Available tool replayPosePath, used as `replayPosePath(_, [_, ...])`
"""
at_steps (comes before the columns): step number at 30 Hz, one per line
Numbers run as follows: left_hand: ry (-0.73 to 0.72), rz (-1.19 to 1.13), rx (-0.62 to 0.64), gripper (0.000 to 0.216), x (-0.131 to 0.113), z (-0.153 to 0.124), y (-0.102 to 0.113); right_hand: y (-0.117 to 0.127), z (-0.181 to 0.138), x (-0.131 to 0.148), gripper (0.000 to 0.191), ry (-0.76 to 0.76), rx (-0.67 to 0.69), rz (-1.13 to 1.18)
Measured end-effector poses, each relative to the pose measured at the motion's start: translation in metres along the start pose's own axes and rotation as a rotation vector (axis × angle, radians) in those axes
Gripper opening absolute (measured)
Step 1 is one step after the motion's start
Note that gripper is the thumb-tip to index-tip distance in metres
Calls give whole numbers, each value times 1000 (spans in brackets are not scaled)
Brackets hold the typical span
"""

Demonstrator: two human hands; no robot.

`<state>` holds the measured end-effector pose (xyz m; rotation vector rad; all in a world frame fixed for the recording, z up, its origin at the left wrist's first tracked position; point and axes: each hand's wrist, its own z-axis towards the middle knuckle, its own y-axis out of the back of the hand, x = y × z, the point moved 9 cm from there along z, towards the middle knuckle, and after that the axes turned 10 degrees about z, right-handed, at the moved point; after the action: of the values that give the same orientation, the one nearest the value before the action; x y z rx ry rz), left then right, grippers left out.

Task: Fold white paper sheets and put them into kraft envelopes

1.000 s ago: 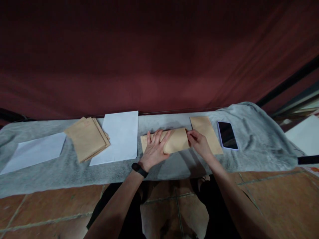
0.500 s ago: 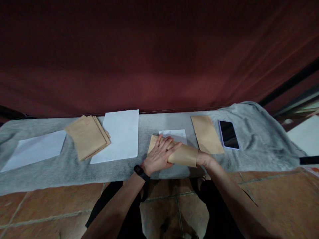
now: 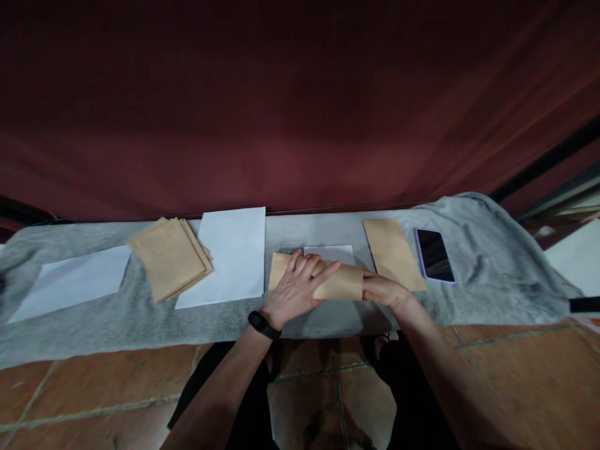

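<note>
Envelope (image 3: pixel 344 284), brown, has slid back toward 12 o'clock in the last half second, and its far edge now reaches the folded white sheet (image 3: pixel 330 253) on the worktop (image 3: pixel 140 319). Left hand (image 3: pixel 297 287) lies flat and open on it. Right hand (image 3: pixel 382 290) meets its 3 o'clock end, perhaps pinching, but the fingers are hidden.

- The brown envelope (image 3: pixel 341 285), which a second ago covered the folded white sheet (image 3: pixel 329 253), now lies nearer the person, so the sheet shows behind it.
- Since half a second ago the envelope has slid back toward the sheet; its far edge now meets the sheet's near edge.
- The left hand (image 3: pixel 300 286) has moved with it, flat on its left half.
- The right hand (image 3: pixel 384 290) has dropped from the envelope's far right corner to its right end, no longer hidden beneath it.
</note>
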<state>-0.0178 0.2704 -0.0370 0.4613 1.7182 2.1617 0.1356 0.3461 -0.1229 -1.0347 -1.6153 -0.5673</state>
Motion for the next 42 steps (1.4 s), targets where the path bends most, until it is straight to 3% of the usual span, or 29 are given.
replayPosePath(3, [65,39,-25,95,19,-4,9,5,5,11,43,-28,86,177])
replayPosePath(5, [131,66,-37,96,35,-9,15,26,12,21,40,37,-87,200])
replayPosePath(8, [243,102,-36,96,57,-17,19,46,12,25,34,77,-397,-185])
replayPosePath(11, [320,122,-17,95,76,-23,16,20,9,20,31,80,-427,-756])
replayPosePath(14, [371,137,7,94,92,-28,10,-2,2,13,54,46,-475,-957])
replayPosePath(18, [416,131,48,96,108,-35,2,-11,4,16,59,-72,-483,-1183])
replayPosePath(23, [447,133,83,100,120,-42,-2,-3,9,19,46,-144,-449,-1191])
replayPosePath(31, [473,120,122,103,127,-47,-5,-10,5,20,47,-40,-510,-1259])
replayPosePath(38, [455,59,128,105,124,-47,-8,-12,9,20,43,-16,-483,-1166])
replayPosePath(42, [458,32,145,107,125,-47,-12,-6,12,16,31,-15,-488,-993])
